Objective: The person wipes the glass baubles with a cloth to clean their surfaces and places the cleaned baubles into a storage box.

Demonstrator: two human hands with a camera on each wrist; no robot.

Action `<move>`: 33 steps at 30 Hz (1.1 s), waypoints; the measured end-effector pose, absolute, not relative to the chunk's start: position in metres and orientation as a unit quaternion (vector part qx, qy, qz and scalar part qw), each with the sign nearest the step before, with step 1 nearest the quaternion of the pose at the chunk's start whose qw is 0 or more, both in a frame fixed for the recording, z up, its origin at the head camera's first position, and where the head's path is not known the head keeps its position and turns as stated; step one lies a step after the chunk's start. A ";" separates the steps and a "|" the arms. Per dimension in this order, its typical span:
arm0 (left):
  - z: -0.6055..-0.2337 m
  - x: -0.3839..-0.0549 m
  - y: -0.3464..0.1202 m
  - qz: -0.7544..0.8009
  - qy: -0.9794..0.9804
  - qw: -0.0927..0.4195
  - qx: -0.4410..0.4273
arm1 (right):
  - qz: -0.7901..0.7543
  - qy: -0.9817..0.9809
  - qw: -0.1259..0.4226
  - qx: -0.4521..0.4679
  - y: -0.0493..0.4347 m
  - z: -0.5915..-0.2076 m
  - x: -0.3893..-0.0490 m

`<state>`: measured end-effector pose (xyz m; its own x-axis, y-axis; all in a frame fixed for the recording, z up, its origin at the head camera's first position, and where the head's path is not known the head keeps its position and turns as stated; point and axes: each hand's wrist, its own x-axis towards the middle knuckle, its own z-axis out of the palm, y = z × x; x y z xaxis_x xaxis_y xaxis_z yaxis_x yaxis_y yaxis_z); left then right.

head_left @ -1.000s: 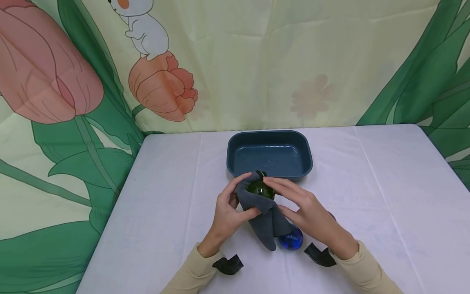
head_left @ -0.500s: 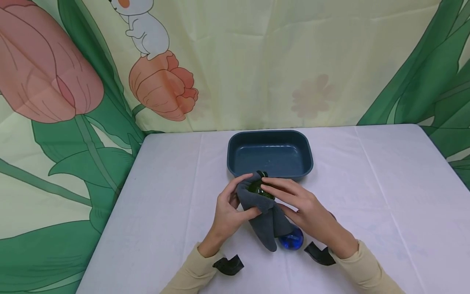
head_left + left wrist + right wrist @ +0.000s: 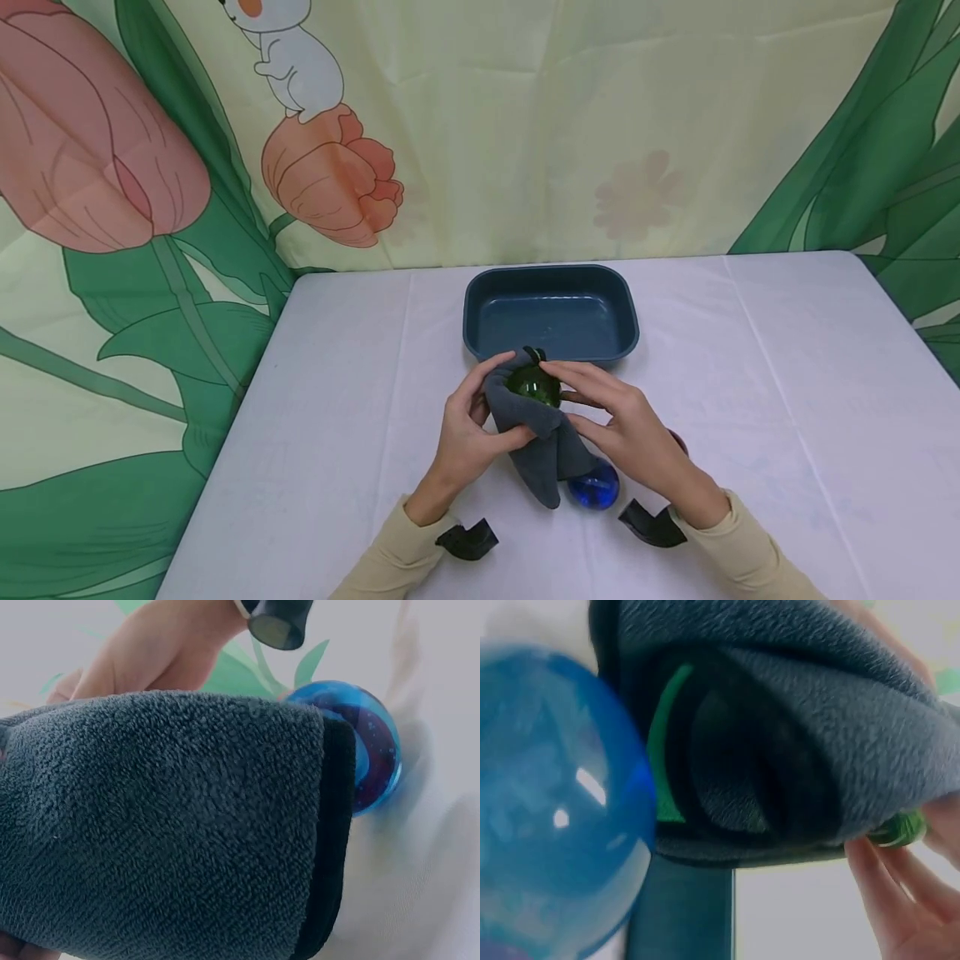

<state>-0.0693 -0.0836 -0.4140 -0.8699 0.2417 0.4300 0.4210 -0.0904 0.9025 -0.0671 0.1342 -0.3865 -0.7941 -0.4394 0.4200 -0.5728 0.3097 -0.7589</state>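
My left hand (image 3: 467, 425) grips a dark grey cloth (image 3: 543, 450), thumb on its near side and fingers behind. A shiny green glass ball (image 3: 534, 385) sits in the cloth's fold, its upper part showing. From the right, my right hand (image 3: 633, 429) curves round the ball, index fingertip at its top and thumb by the cloth's right edge. The cloth (image 3: 172, 817) fills much of the left wrist view. The right wrist view shows the cloth's open fold and a small part of the green ball (image 3: 901, 829).
A blue glass ball (image 3: 595, 486) lies on the white-covered table (image 3: 330, 400), right beside the cloth's hanging end. Behind the hands stands a dark blue rectangular basin (image 3: 551, 321). A brownish rounded thing (image 3: 678, 441) peeks out behind my right wrist. A printed curtain (image 3: 510, 125) backs the table.
My right hand's fingers have slid back off the ball's front, so more green shows again. The cloth's hanging end has shifted slightly left. My left hand keeps its hold.
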 end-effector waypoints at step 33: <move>-0.412 -0.070 -0.086 -0.707 -0.665 0.056 -0.235 | 0.372 -0.847 0.138 0.355 0.129 -0.380 -0.066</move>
<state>-0.0700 -0.0856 -0.4120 -0.8834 0.2336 0.4062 0.3911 -0.1100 0.9138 -0.0661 0.1286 -0.3801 -0.7101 -0.4978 0.4980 -0.7035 0.4723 -0.5310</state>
